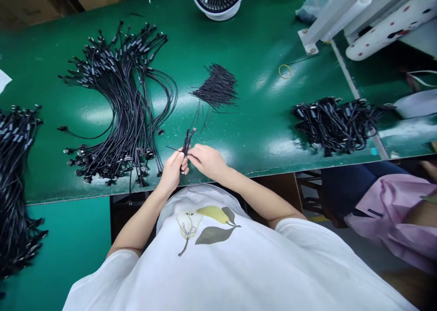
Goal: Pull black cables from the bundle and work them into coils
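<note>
A folded black cable point(187, 140) with metal plug ends is gripped in my left hand point(171, 169), close to the front edge of the green table. Across the cable lies a thin black twist tie point(173, 148), one end sticking out to the left. My right hand point(207, 160) is closed in a pinch against the bundle from the right; its fingertips seem to hold the tie's other end, though they mostly cover it. Just beyond my hands lies a pile of black twist ties point(218, 87), with a few loose ones on its near side. Left of my hands spreads a large heap of straight cables point(124, 101).
Another cable heap point(15, 165) lies at the far left. Bundled cables point(336, 124) are piled on the right, near a yellow rubber band point(284, 71). A white fan point(220, 1) stands at the back beside a metal bracket point(310, 42). A person in pink point(392, 211) sits at right.
</note>
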`<state>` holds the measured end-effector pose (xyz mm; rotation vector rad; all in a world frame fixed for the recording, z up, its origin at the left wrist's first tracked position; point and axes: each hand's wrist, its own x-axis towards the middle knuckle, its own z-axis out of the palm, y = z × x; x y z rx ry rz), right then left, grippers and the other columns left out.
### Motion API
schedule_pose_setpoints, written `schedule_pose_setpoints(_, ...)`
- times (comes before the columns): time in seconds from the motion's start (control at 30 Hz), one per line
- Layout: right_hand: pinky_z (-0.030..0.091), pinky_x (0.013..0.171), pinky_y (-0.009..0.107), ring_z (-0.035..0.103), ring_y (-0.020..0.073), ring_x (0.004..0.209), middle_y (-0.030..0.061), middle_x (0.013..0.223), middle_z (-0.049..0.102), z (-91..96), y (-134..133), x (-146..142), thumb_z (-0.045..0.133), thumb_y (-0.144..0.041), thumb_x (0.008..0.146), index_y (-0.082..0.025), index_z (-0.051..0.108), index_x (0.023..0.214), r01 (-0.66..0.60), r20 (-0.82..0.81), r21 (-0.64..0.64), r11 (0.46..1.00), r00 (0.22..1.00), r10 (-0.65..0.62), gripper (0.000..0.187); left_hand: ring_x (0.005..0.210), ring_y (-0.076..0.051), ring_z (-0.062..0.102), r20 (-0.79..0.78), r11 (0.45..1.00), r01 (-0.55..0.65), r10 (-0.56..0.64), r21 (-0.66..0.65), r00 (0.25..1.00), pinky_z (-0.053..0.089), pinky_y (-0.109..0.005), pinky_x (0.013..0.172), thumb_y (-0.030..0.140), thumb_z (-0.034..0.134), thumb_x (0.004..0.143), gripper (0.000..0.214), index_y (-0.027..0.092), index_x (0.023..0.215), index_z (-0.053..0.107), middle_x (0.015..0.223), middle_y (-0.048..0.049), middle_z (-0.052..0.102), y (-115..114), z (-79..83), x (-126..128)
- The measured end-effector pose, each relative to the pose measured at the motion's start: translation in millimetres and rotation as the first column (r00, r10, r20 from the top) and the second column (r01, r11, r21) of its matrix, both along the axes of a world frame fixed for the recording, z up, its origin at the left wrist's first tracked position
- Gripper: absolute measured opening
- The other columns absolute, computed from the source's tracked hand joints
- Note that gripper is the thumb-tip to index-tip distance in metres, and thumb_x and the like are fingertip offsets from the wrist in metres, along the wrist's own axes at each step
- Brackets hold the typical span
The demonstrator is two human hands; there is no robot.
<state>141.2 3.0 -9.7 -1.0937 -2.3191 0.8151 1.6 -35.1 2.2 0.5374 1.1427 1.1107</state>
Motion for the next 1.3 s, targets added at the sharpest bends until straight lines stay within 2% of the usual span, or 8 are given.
schedule_pose_setpoints(0.13,0.038,0.070,0.034,0.055,0.0198,0.078,0.0101,0.081,0.063,12.4,7,7,0.031,-0.019,0.099,-0.014,0.066,0.088,-0.216,0.310,0.312,0.925,0.944,0.116,0.037,0.049,-0.007,0.036,-0.208,0.997,0.012,0.003,0.071,0.978,0.037,-0.019,0.045,0.037,0.067,0.081,0.040,0.016,0.116,0.064,0.058,0.0076,0.039,0,-9.9,-6)
schedule_pose_setpoints(0.27,0.041,0.093,0.040,0.055,0.0236,0.112,0.0129,0.120,0.064,25.7,19,13,0.034,-0.013,0.096,-0.014,0.066,0.105,-0.441,0.319,0.510,0.738,0.894,0.314,0.033,0.046,-0.007,0.032,-0.238,0.992,0.122,-0.108,0.043,0.965,0.036,-0.019,0.043,0.043,0.064,0.082,0.040,0.014,0.111,0.065,0.055,0.0087,0.034,2,-8.7,-12)
schedule_pose_setpoints(0.37,0.036,0.106,0.045,0.046,0.0266,0.128,0.0133,0.135,0.056,30.5,23,13,0.040,-0.013,0.094,-0.013,0.065,0.108,-0.508,0.382,0.613,0.606,0.861,0.336,0.029,0.046,-0.006,0.032,-0.230,0.980,0.198,-0.189,0.015,0.955,0.034,-0.019,0.042,0.045,0.065,0.080,0.039,0.013,0.102,0.066,0.055,0.0086,0.034,3,-6.0,-16)
schedule_pose_setpoints(0.53,0.044,0.089,0.041,0.059,0.0218,0.092,0.0117,0.091,0.064,32.6,28,14,0.043,-0.013,0.093,-0.011,0.062,0.091,-0.613,0.521,0.675,0.410,0.790,0.324,0.019,0.046,-0.005,0.028,-0.106,0.960,0.274,-0.279,-0.066,0.954,0.027,-0.017,0.041,0.043,0.069,0.074,0.043,0.012,0.104,0.065,0.057,0.0094,0.033,6,-0.5,-21)
schedule_pose_setpoints(0.63,0.043,0.070,0.034,0.056,0.0176,0.076,0.0072,0.083,0.061,36.2,30,16,0.042,-0.013,0.094,-0.012,0.060,0.091,-0.676,0.585,0.702,0.225,0.727,0.360,0.018,0.046,-0.003,0.024,0.017,0.947,0.296,-0.296,-0.123,0.955,0.020,-0.017,0.042,0.039,0.074,0.068,0.039,0.010,0.093,0.066,0.056,0.0096,0.033,7,1.3,-22)
schedule_pose_setpoints(0.7,0.040,0.065,0.033,0.054,0.0162,0.071,0.0064,0.082,0.060,39.4,30,17,0.041,-0.013,0.095,-0.012,0.060,0.094,-0.690,0.606,0.705,0.162,0.705,0.369,0.020,0.046,-0.002,0.022,0.090,0.940,0.296,-0.284,-0.171,0.955,0.015,-0.018,0.043,0.034,0.077,0.064,0.033,0.010,0.083,0.065,0.055,0.0093,0.034,6,0.8,-23)
schedule_pose_setpoints(0.93,0.027,0.055,0.034,0.045,0.0181,0.062,0.0046,0.066,0.049,46.5,30,12,0.041,-0.010,0.091,-0.016,0.063,0.078,-0.765,0.717,0.632,0.124,0.639,0.279,0.026,0.046,0.000,0.023,0.192,0.925,0.285,-0.241,-0.253,0.952,0.011,-0.019,0.046,0.021,0.076,0.061,0.025,0.012,0.068,0.054,0.059,0.0045,0.045,5,-6.2,-25)
schedule_pose_setpoints(1.3,0.026,0.055,0.036,0.042,0.0222,0.060,0.0082,0.061,0.047,31.5,10,2,0.039,-0.002,0.078,-0.014,0.065,0.071,-0.693,0.709,0.643,0.326,0.700,0.090,0.030,0.047,-0.002,0.023,0.121,0.964,0.180,-0.158,-0.195,0.980,0.013,-0.019,0.046,0.032,0.077,0.064,0.033,0.015,0.067,0.049,0.057,0.0082,0.036,8,5.8,-10)
